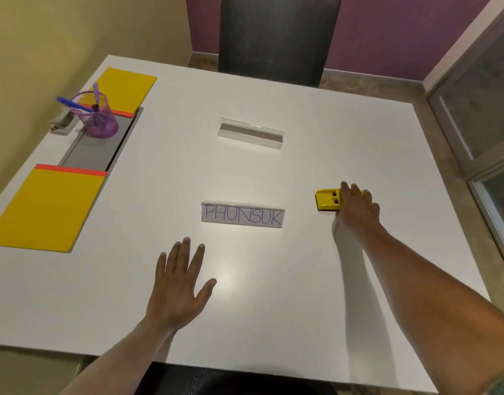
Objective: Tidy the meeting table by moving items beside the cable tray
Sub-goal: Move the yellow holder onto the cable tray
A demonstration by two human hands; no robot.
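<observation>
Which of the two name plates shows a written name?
The nearer name plate, just ahead of the left hand, reads PHUNSUK; the farther name plate shows no writing.

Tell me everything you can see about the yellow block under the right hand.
The yellow block looks like plastic, rectangular, with two dark slots on top and a dark layer beneath. It lies flat on the white table, right of the name plate. The right hand covers its right end and curls over it.
</observation>
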